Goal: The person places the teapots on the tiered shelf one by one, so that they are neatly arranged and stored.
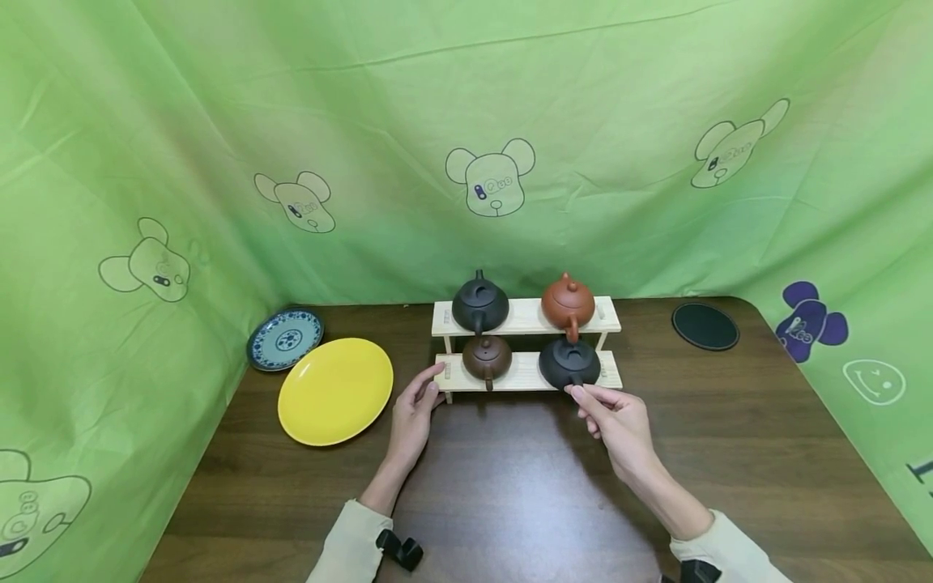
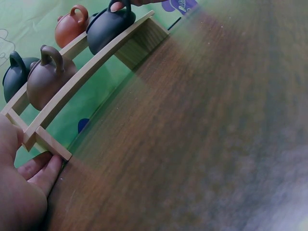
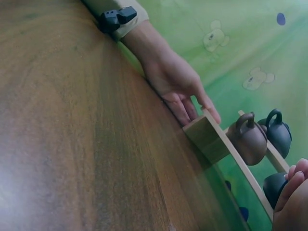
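A two-step wooden rack (image 1: 525, 372) carries small teapots on both steps. My left hand (image 1: 414, 417) grips the left end of the lower step; in the left wrist view its fingertips (image 2: 45, 173) lie against the rack's leg. With thumb and fingers, my right hand (image 1: 615, 421) pinches the handle of the black teapot (image 1: 568, 362) at the right of the lower step. A dark brown teapot (image 1: 487, 356) sits left of it on the same step. Behind, on the upper step, stand another black teapot (image 1: 479, 304) and a reddish-brown teapot (image 1: 568, 303).
On the left of the brown wooden table (image 1: 503, 502) lies a yellow plate (image 1: 335, 393), beside a blue patterned plate (image 1: 285, 338). A dark oval mat or dish (image 1: 705, 325) lies at the back right. Green printed cloth (image 1: 394, 113) hangs around the table.
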Motion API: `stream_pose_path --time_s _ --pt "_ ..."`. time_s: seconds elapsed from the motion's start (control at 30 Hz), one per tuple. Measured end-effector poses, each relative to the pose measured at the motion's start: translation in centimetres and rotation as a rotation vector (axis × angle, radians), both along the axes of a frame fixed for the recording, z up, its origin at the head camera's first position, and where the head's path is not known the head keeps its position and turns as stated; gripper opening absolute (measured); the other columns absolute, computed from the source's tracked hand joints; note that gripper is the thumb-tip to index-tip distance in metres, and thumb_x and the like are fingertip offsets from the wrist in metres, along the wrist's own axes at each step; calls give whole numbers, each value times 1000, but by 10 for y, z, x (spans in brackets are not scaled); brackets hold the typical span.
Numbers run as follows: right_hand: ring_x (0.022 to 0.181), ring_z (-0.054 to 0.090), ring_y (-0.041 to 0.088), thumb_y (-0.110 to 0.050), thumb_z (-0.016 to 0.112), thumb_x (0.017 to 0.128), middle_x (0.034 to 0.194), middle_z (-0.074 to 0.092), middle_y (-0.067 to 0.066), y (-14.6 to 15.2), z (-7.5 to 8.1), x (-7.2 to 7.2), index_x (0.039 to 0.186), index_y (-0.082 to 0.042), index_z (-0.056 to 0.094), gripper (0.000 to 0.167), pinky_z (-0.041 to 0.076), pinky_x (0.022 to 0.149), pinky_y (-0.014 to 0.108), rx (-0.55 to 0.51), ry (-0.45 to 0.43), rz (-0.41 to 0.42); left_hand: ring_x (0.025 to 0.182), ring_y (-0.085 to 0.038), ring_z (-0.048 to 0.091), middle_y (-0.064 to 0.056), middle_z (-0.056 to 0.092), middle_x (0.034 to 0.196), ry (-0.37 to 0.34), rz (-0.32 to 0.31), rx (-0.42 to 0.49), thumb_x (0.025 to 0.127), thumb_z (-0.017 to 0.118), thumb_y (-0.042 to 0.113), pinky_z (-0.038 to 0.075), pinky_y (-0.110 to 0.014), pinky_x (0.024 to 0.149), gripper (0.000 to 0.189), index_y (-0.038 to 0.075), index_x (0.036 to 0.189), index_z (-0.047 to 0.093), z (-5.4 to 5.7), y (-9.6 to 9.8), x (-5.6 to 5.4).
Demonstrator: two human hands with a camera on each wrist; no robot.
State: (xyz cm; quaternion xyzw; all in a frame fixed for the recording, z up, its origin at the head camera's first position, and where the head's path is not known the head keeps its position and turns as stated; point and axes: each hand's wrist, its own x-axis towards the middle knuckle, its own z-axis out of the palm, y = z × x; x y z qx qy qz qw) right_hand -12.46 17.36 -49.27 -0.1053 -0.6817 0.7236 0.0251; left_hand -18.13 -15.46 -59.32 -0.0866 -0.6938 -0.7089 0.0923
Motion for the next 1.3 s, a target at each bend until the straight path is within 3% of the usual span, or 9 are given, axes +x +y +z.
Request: stream_pose_path --time_s 0.17,0.23,0.43,0.5,0.63,0.73,0.87,1.07,1.3 --pt "55 52 4 -12 81 103 68 64 -4 -1 1 -4 107 5 82 17 47 50 16 4 13 8 136 -19 67 1 67 154 -72 3 -8 116 61 18 62 -33 106 34 21 149 71 -6 -1 -5" --pt "55 53 4 -11 80 104 68 64 -4 0 1 -5 110 8 80 20 47 49 16 9 15 17 135 -18 67 4 68 153 -83 9 -5 116 61 16 62 -32 106 33 22 147 73 0 0 -2" --pt "56 54 3 -9 79 104 68 66 -4 5 -2 -10 107 5 80 14 50 50 15 -6 20 78 129 -16 69 -13 68 152 30 13 -34 116 61 22 65 -32 101 36 7 147 71 24 6 12" --pt "56 55 3 -7 77 105 69 67 -4 7 -2 -10 107 3 81 11 50 51 15 -18 25 99 130 -16 69 -13 68 152 22 17 -37 116 62 24 65 -31 102 36 8 148 71 25 6 12" --pt "58 57 3 -4 76 104 72 70 -4 12 -3 -8 108 -1 83 8 52 52 16 -48 21 122 130 -12 69 -2 70 151 -2 22 -16 116 63 22 64 -28 101 33 16 147 73 10 2 5" --pt "58 59 4 -4 76 104 73 71 -3 17 -3 -6 105 -4 83 7 54 53 16 -40 24 121 131 -16 68 -7 69 152 37 -3 4 116 62 22 65 -31 101 35 12 148 72 9 2 5" --pt "58 60 5 -9 75 106 73 70 -3 29 -2 -3 104 -7 85 10 54 51 18 9 56 122 131 -16 68 -15 67 153 63 -7 4 117 59 21 65 -32 102 37 3 148 69 26 6 13" --pt "61 62 6 -11 73 109 75 73 0 51 0 2 109 -8 87 15 54 50 19 51 110 140 133 -14 64 -19 62 158 -87 40 -25 118 53 10 62 -31 107 37 -2 151 65 53 14 24" --pt "65 69 7 -7 71 109 82 79 3 82 4 8 116 -10 88 18 57 52 20 64 152 160 131 -21 65 -25 55 162 -91 14 -41 120 49 14 64 -38 106 41 -5 155 59 60 10 28"
